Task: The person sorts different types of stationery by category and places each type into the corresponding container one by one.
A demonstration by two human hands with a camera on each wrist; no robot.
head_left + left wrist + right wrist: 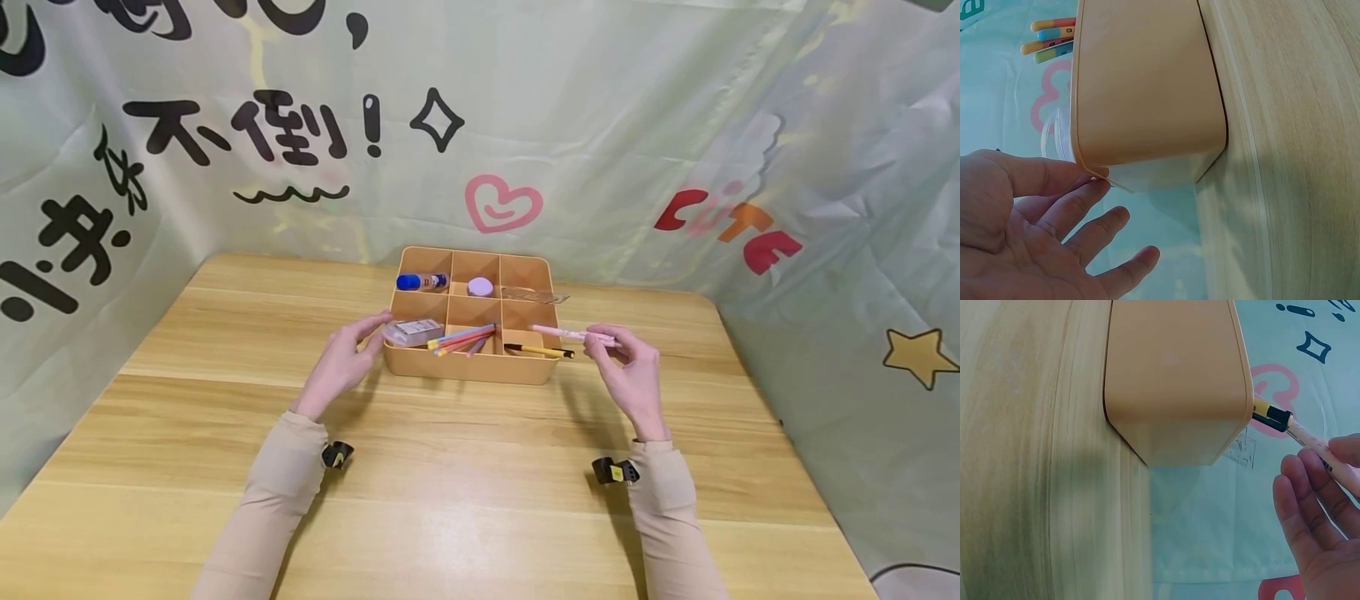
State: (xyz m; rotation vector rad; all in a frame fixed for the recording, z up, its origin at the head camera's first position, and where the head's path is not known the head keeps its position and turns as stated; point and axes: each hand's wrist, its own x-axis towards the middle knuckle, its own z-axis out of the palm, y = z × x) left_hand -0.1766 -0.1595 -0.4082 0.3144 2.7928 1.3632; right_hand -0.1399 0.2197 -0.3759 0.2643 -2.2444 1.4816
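A tan storage box [465, 367] with several compartments stands on the table. My left hand [342, 360] is at its left front corner; in the left wrist view, thumb and index finger pinch the rim while the other fingers spread apart. My right hand [628, 372] holds a pink pen [557, 332] between thumb and fingers, its far end over the right front compartment. A yellow and black pen [538, 351] leans out of that compartment. Several coloured markers [459, 340] lie in the front middle one, and a clear plastic case [414, 332] sits front left.
At the back of the box are a blue-capped glue stick [422, 282], a round lilac item [480, 287] and a clear flat strip [534, 295] jutting past the right edge. The wooden table [450, 483] ends at a printed cloth backdrop [600, 150].
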